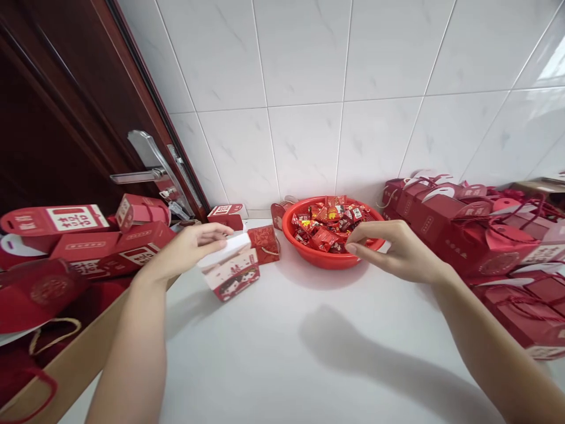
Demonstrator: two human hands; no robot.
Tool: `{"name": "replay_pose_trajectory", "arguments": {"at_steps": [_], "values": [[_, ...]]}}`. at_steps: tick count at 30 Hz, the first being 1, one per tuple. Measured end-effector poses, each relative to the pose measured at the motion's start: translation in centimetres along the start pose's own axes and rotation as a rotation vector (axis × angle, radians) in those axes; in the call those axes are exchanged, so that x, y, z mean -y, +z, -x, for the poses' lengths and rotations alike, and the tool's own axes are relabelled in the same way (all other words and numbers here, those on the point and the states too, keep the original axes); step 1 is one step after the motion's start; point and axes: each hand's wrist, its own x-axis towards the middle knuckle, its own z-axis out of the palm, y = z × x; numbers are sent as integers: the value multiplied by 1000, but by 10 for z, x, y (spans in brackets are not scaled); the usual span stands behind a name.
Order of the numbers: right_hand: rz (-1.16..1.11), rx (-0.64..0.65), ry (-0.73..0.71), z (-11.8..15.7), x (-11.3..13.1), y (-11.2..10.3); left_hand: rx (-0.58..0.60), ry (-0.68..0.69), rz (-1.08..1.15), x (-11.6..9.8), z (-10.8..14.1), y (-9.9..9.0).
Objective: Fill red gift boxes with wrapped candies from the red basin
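White tabletop (247, 359): left hand (185, 253) pinches a box (236, 277); right hand (404, 250) curls, its grip unclear

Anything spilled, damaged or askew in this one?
Nothing visibly spilled or damaged: the wrapped packets sit within the red basin. The box in the left hand is tilted, likely just from being held.

The printed red-and-white box (238, 275) at left looks like smooth card. The round red basin (324, 259) is glossy plastic, its red wrapped sweets (325, 237) shiny and crinkled. The white table (247, 359) is smooth, the far white wall tiles (304, 53) glossy, the silver lever handle (138, 176) at far left shiny metal.
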Motion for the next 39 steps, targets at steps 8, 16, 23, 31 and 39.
{"name": "replay_pose_trajectory", "arguments": {"at_steps": [8, 16, 23, 31, 39], "values": [[-129, 404, -44, -5, -2, 42, 222, 315, 64, -53, 9, 84], [61, 457, 43, 0, -5, 29, 85, 523, 136, -73, -11, 121], [36, 590, 150, 5, -13, 20, 246, 373, 112, -62, -18, 135], [-105, 591, 162, 2, -15, 5, 384, 278, 198, -54, -19, 131], [-38, 210, 298, -1, -66, -7, 530, 472, 227, -59, -13, 136]]}}
